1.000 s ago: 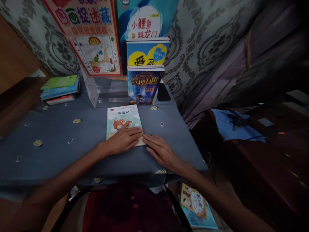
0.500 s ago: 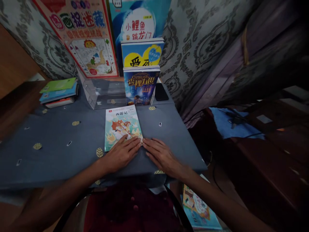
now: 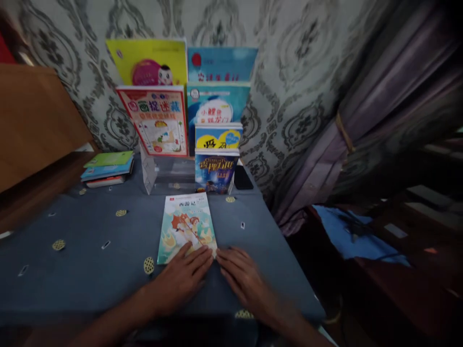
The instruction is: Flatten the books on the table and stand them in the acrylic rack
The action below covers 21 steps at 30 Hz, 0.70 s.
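A thin paperback book [image 3: 187, 224] with a pale green illustrated cover lies flat on the dark blue tablecloth [image 3: 267, 270], front side up. My left hand [image 3: 188, 270] rests on the book's lower part, palm down, its fingers stretched out. Beside the book's lower right corner is my right hand [image 3: 242, 272], also flat with fingers extended, the fingertips at the corner. Nothing is gripped in either hand. Behind the book stands a clear acrylic rack [image 3: 149, 171]; a dark blue paperback [image 3: 214, 171] is in its front right place.
Farther back in the rack are a red-bordered picture book [image 3: 159, 123], a yellow-green book [image 3: 144, 58] and teal books [image 3: 231, 62]. A black phone [image 3: 243, 178] lies right of the rack. At left is a small book stack [image 3: 108, 168]. A gathered curtain [image 3: 347, 130] hangs at right.
The camera has tilted upward, so the table and books sit lower in view and the rack's back books show. Both hands keep their places at the book.
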Available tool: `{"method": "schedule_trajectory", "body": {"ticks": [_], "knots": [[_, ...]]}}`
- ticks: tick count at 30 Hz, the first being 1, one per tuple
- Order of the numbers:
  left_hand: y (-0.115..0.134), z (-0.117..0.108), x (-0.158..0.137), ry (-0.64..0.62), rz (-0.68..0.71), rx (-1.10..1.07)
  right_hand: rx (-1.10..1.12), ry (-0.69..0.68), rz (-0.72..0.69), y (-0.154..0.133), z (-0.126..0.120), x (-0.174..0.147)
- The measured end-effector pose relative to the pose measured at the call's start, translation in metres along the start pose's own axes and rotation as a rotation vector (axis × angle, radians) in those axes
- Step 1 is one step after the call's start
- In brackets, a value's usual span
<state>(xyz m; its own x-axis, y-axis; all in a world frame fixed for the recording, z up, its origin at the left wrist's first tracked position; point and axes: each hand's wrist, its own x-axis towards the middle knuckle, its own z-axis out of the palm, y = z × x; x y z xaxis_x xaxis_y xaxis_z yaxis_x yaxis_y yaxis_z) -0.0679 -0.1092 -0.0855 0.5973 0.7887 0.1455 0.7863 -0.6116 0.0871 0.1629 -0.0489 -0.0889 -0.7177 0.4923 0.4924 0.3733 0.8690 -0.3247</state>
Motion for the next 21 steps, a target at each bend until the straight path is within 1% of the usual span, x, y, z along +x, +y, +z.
{"method": "schedule_trajectory", "body": {"ticks": [4,7,10,13,15,17,19,21], "knots": [[-0.005,-0.004,0.001,0.045,-0.013,-0.076,-0.034,0.064,-0.016,0.009,0.010,0.006],[-0.016,-0.002,-0.002,0.089,-0.048,-0.118,-0.081,0.089,-0.058,0.023,0.022,0.008],[-0.036,0.008,-0.006,0.155,-0.113,-0.125,-0.089,0.111,-0.064,0.039,0.034,0.011],[-0.065,0.020,-0.006,0.228,-0.190,-0.082,-0.062,0.100,-0.035,0.053,0.045,0.022],[-0.085,0.024,-0.003,0.251,-0.278,-0.045,-0.050,0.091,0.003,0.063,0.053,0.035],[-0.101,0.023,0.002,0.233,-0.430,-0.009,-0.046,0.071,0.064,0.073,0.062,0.052],[-0.112,0.020,0.008,0.196,-0.596,-0.004,-0.045,0.043,0.131,0.083,0.070,0.071],[-0.119,0.016,0.013,0.170,-0.705,-0.057,-0.057,0.035,0.173,0.091,0.080,0.090]]}}
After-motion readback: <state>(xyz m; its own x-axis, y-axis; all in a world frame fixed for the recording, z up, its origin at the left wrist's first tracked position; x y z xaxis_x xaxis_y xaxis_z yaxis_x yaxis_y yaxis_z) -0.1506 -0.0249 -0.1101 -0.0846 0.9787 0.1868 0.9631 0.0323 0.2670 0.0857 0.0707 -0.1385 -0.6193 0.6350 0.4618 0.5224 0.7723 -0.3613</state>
